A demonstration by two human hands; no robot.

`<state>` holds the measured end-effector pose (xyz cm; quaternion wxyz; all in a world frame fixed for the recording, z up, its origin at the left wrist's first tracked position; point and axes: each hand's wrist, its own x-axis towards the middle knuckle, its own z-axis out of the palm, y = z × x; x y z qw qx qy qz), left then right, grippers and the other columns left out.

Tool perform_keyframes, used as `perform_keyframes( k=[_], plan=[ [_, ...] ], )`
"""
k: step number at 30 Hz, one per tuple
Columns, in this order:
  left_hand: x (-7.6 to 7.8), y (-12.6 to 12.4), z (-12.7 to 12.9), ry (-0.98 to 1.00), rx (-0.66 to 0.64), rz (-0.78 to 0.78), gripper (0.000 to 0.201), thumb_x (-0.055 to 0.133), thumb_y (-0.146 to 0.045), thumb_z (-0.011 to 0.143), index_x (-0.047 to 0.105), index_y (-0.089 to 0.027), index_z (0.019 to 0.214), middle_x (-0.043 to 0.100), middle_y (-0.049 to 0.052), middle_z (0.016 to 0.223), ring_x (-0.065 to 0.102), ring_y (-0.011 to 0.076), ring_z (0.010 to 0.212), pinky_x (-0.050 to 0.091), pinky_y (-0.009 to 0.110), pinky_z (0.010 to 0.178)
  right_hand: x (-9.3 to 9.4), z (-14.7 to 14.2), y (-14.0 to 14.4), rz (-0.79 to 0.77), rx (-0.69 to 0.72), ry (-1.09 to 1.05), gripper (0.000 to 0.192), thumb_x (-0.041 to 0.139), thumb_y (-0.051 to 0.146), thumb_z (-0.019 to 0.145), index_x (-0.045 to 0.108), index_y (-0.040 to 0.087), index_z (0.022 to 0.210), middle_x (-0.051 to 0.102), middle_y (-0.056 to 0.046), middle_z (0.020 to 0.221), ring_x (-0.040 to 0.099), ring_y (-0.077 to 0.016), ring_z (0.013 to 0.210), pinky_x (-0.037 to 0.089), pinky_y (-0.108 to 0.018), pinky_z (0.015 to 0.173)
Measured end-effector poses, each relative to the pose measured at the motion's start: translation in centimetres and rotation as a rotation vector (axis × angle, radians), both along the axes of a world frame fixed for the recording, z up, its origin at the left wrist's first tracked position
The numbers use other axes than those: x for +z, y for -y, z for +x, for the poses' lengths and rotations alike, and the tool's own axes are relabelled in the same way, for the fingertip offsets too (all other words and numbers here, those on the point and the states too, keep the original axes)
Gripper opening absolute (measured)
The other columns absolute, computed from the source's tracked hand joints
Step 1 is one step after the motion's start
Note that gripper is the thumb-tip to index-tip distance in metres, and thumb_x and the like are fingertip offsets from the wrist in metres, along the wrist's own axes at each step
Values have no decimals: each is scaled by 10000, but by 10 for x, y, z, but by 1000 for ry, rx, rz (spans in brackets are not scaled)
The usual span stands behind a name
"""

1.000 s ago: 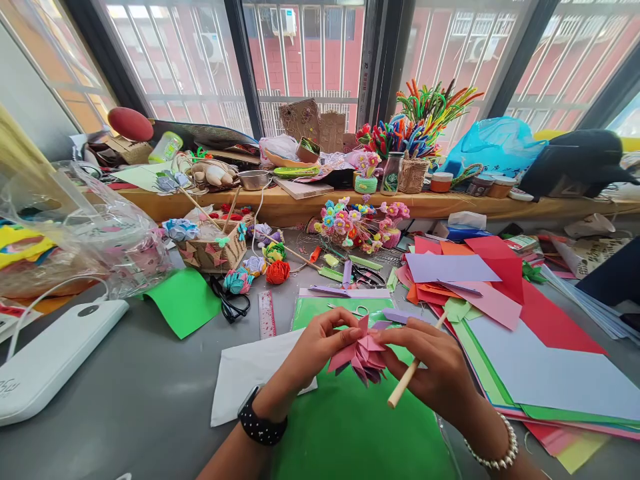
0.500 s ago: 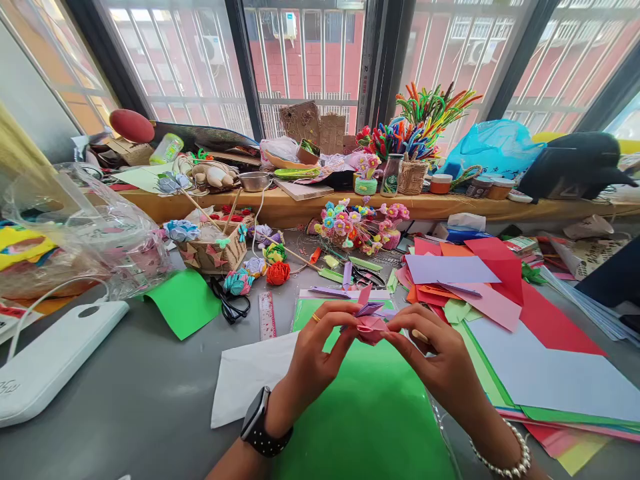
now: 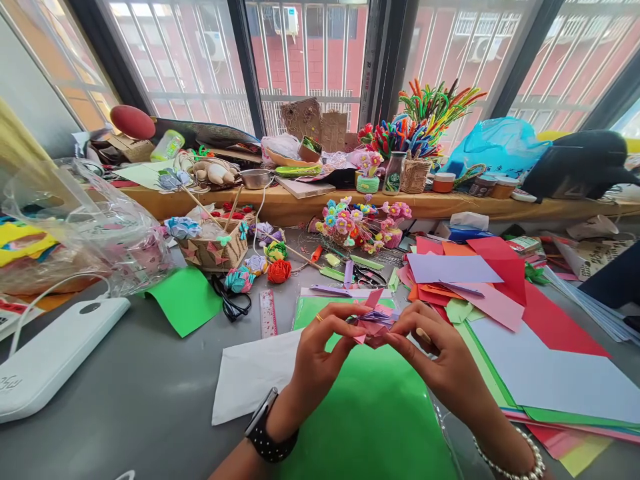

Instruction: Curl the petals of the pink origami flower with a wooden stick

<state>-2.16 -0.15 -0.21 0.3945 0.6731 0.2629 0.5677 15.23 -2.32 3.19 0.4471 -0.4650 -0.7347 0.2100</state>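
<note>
Folded paper (image 3: pixel 376 323) over mat (image 3: pixel 370 420), paper stack (image 3: pixel 560 373) right; ruler (image 3: pixel 268 315) left

No wording can be read for certain. Glass btl. (image 3: pixel 395 175) has a round green logo; blue plastic bag (image 3: pixel 500 145) shows Chinese chars., too sm. to read. Dark chars. on white power bank (image 3: pixel 65 353), left, & vert. lettering on window frame (image 3: pixel 369 75) also unclear.

The forearms (image 3: pixel 240 465) slanted inward, and the left hand (image 3: pixel 317 357) and right hand (image 3: pixel 447 357) faced each other nearly level — fingers (image 3: pixel 333 325) curled, each thumb and forefinger pinched — with one hand's fingertips near, yet apart from, the other's.
</note>
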Motion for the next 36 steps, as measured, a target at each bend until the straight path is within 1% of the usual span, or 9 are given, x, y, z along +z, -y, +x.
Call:
perform_keyframes(
  k=[5,9,12,15,19,22,25,31,36],
  plan=[
    [2,0,1,26,6,-79,74,550,-209,801,607,-218,754,625,35,982,572,201,952,438,348,834,1,0,0,16,2,39,186,533,281,822,614,197,676,540,-2,671,515,-116,595,393,-215,479],
    [9,-3,1,71,-26,-317,98,616,-258,747,597,-172,705,635,41,915,599,161,795,466,273,718,-1,1,0,59,15,48,161,564,291,801,604,194,678,522,1,670,491,-103,558,372,-199,428],
    [14,-6,1,127,-95,-483,128,653,-258,708,577,-157,687,640,21,827,589,141,768,459,243,703,-2,4,0,120,9,29,77,575,267,791,612,200,788,539,-15,740,491,-106,569,363,-199,409],
    [15,-8,1,149,-153,-569,141,663,-260,694,570,-154,692,628,4,778,572,129,737,456,239,687,-4,5,-1,191,11,64,134,559,202,790,616,215,911,552,-31,815,520,-123,637,408,-214,462],
    [14,-9,1,127,-183,-600,155,671,-266,685,575,-146,709,601,2,758,548,120,717,444,229,669,-6,7,-2,190,71,98,209,539,171,797,611,230,983,543,-36,854,555,-144,760,477,-239,592],
    [13,-10,2,105,-206,-640,178,666,-284,691,567,-140,725,561,-20,673,512,88,621,417,200,601,-8,9,-2,170,120,122,235,535,167,797,608,244,1007,531,-36,877,563,-153,812,493,-259,658],
    [12,-11,3,86,-231,-668,198,658,-305,697,546,-142,712,511,-47,590,469,64,544,377,178,539,-9,9,-3,159,137,132,220,533,166,794,621,236,984,531,-35,863,572,-152,791,497,-264,658],
    [12,-11,4,69,-237,-711,224,662,-335,691,544,-148,719,507,-54,589,470,63,542,366,174,536,-10,7,-5,140,109,146,197,535,169,795,637,218,957,546,-37,832,583,-150,761,491,-255,637],
    [9,-12,3,24,-273,-728,305,604,-435,719,590,-145,812,576,-2,728,555,132,703,410,230,655,-12,6,-5,136,49,128,162,529,167,794,650,210,892,552,-36,807,577,-145,727,476,-245,605]
  ],
)
